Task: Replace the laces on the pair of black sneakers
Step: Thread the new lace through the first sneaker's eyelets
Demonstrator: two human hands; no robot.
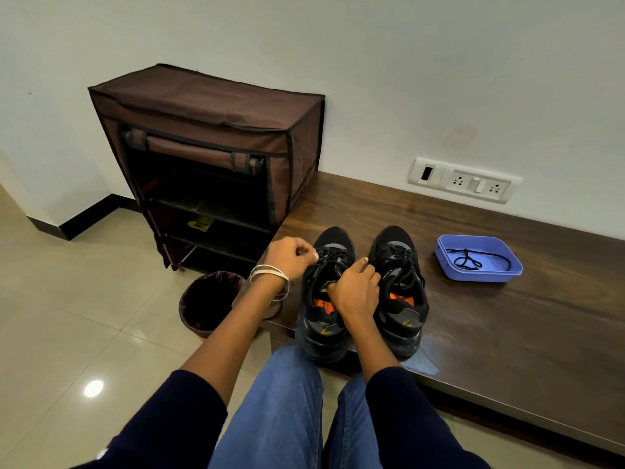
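White plaster wall (406, 62) behind, dark skirting (88, 214) along its base at left. Floor (67, 333) of glossy beige tiles, one bright light reflection near bottom left. Brown fabric shoe rack (209, 130) stands against wall, front flap rolled up, shelves dark inside. Low dark wood bench (507, 316) runs beside it. White switch-and-socket panel (465, 180) on wall above bench. Small lined bin (209, 302) on floor.

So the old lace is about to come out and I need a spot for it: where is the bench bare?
Bare wood lies behind the sneakers, up to the wall sockets, and right of the blue tray. It is crowded around both hands, and the tray already holds a lace.
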